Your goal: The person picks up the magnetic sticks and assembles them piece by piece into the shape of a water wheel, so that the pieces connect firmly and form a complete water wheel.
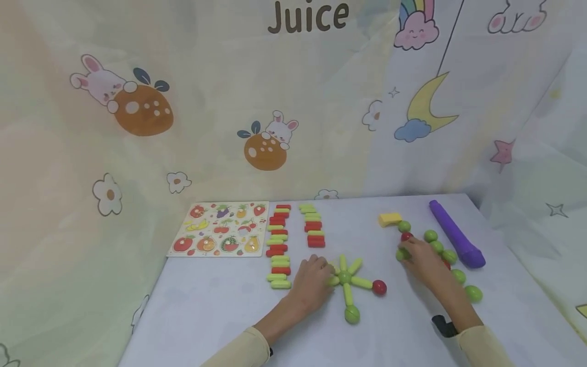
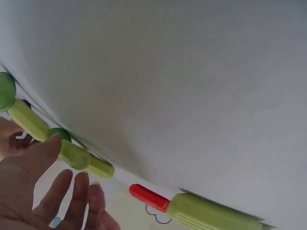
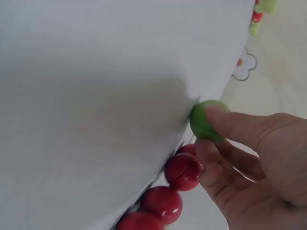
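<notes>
Lime-green sticks spread like a star from a green ball hub (image 1: 344, 277) on the white table. A red ball (image 1: 379, 287) tips one stick and a green ball (image 1: 351, 314) another. At the star's left side, my left hand (image 1: 312, 283) holds a lime-green stick (image 2: 79, 159) between thumb and fingers, though the fingers partly hide the grip. My right hand (image 1: 419, 259) pinches a green ball (image 3: 206, 120) between thumb and fingers, close to the tabletop. Just beside that hand, red balls (image 3: 184, 171) sit in a row in the right wrist view.
Red and lime-green sticks (image 1: 277, 244) lie in two columns left of the star. A fruit picture board (image 1: 220, 229) is at the back left. Toward the right are a yellow block (image 1: 390, 219), several green balls (image 1: 458, 276) and a purple tapered rod (image 1: 454, 232).
</notes>
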`<action>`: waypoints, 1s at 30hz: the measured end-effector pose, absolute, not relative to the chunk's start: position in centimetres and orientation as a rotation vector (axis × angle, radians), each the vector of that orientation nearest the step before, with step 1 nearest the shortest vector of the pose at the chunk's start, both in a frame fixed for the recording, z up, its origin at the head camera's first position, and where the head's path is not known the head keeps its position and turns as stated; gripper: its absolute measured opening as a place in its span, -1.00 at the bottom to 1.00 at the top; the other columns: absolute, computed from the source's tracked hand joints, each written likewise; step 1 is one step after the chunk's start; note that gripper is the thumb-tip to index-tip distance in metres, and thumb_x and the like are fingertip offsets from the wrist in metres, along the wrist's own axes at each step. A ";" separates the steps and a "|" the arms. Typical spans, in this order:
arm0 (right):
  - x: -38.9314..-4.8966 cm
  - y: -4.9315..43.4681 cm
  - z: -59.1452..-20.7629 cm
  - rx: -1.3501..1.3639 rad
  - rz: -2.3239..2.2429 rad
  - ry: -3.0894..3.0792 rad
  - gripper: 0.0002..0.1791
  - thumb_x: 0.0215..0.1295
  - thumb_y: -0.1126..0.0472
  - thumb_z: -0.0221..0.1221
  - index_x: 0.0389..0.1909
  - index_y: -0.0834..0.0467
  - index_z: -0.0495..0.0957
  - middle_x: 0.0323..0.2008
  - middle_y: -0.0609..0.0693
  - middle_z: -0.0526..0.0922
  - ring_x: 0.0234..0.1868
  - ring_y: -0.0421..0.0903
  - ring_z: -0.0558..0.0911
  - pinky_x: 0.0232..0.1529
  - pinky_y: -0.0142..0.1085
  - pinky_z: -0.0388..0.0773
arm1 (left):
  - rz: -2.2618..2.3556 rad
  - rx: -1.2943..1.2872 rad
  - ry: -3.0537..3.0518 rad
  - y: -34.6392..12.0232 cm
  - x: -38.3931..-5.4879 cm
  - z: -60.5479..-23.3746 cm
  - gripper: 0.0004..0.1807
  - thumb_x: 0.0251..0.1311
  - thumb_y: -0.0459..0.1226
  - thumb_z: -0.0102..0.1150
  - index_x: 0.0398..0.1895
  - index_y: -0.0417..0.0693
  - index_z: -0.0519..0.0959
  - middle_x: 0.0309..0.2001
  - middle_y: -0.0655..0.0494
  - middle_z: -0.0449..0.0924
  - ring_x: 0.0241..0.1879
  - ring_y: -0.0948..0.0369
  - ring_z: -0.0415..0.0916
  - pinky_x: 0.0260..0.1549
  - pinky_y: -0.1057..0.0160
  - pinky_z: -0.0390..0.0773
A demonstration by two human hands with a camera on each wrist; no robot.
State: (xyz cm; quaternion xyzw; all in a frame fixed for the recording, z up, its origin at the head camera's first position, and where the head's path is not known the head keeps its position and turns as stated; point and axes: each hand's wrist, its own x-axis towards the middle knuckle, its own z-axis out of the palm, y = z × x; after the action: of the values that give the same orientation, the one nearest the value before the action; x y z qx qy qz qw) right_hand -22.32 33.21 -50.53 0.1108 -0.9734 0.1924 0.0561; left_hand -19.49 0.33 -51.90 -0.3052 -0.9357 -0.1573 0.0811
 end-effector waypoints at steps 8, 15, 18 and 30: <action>-22.1 31.0 -51.1 0.561 0.917 -2.822 -0.62 0.12 0.47 0.54 -0.02 0.30 0.75 -0.16 0.06 0.82 -0.23 -0.04 0.74 -0.23 -0.26 0.73 | -0.553 -0.838 -2.823 -0.7 -19.7 -52.3 -0.76 0.21 -0.24 0.62 -0.07 0.02 0.85 -0.29 0.17 0.76 -0.36 0.33 0.52 -0.31 0.38 0.45; -22.3 29.5 -51.5 0.616 1.069 -2.794 -0.60 0.10 0.49 0.53 0.00 0.30 0.75 -0.12 0.09 0.82 -0.13 0.08 0.77 -0.15 -0.19 0.79 | -0.640 -0.828 -2.849 -0.5 -20.1 -52.3 -0.82 0.29 -0.30 0.54 -0.06 -0.06 0.84 -0.30 0.14 0.73 -0.38 0.36 0.45 -0.33 0.45 0.48; -22.5 29.4 -51.6 0.622 1.100 -2.803 -0.59 0.10 0.50 0.53 0.01 0.29 0.74 -0.11 0.09 0.82 -0.10 0.09 0.77 -0.13 -0.17 0.79 | -0.635 -0.819 -2.867 -0.3 -20.3 -52.1 -0.84 0.32 -0.30 0.51 -0.06 -0.07 0.84 -0.32 0.13 0.71 -0.39 0.35 0.44 -0.35 0.46 0.47; -22.1 30.1 -51.6 0.672 1.224 -2.816 -0.59 0.17 0.44 0.52 0.06 0.25 0.74 -0.04 0.08 0.82 -0.01 0.09 0.76 -0.04 -0.14 0.78 | -0.571 -0.808 -2.883 0.2 -20.9 -51.6 -0.83 0.33 -0.30 0.51 -0.05 -0.10 0.83 -0.29 0.07 0.72 -0.36 0.30 0.52 -0.36 0.47 0.48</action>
State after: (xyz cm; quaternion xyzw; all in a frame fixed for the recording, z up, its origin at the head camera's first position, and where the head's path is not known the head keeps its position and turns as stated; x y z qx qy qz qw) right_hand -22.14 30.07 -51.56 0.2139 -0.8958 0.3895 -0.0007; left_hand -20.92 0.16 -51.64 -0.2648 -0.9448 -0.1871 0.0465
